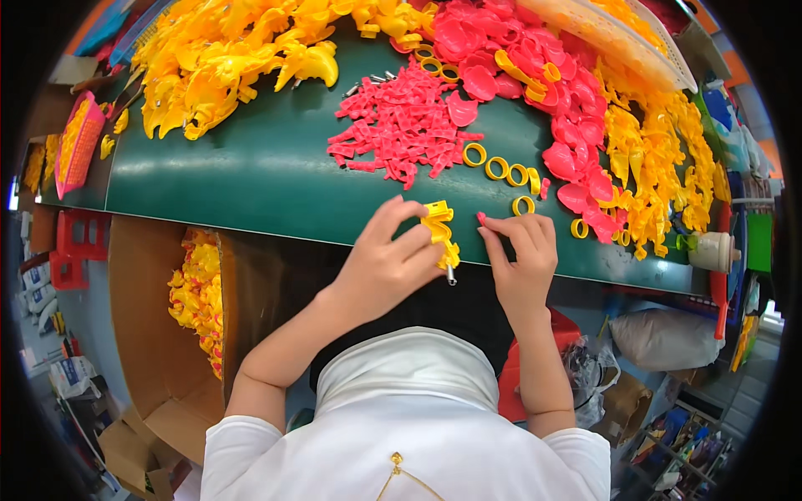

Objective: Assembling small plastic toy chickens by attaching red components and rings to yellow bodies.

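My left hand [393, 250] is closed on a yellow plastic part [439, 230] above the table's near edge. A short metal pin [452, 275] sticks out from the lower end of that part. To its right, my right hand [525, 249] pinches a small pink plastic piece [481, 219] between thumb and forefinger, apart from the yellow part. Beyond both hands lies a heap of small pink pieces [401, 121]. Several yellow rings [496, 168] rest on the green tabletop [276, 179] near my right hand.
Yellow plastic parts [234, 58] are heaped at the far left, and more [647, 159] lie at the right. Pink shell-shaped parts [576, 134] spread between. A white basket [618, 37] stands at the far right. Below the table, left, a cardboard box [159, 309] holds yellow parts.
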### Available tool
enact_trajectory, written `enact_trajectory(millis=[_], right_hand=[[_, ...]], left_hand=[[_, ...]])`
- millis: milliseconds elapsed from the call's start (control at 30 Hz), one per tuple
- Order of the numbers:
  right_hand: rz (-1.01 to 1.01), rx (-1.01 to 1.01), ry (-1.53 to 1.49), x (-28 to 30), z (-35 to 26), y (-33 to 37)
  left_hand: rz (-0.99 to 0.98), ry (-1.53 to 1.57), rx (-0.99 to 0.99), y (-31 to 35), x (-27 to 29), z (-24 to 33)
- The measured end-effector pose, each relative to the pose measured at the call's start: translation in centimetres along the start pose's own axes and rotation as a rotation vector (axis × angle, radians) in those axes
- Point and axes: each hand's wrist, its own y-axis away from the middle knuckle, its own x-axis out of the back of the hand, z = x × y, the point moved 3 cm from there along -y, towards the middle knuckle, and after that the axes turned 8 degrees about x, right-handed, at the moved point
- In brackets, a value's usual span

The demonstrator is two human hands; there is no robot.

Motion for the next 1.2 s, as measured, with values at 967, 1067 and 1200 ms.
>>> enact_trajectory(millis=[967,1067,1200], right_hand=[[0.062,-0.108,-0.062,0.2,-1.0,2.3],[-0.011,0.022,0.041,0.7,-1.3,2.2],[-0.176,0.043,-0.013,1.7,-1.4,2.0]], left_hand=[[-0.043,-0.179,-0.032,-0.8,-2.3,2.8],[-0.041,-0.18,-0.073,-1.0,-2.2,2.7],[-0.058,-0.131,-0.074,-1.0,-2.1,2.1]])
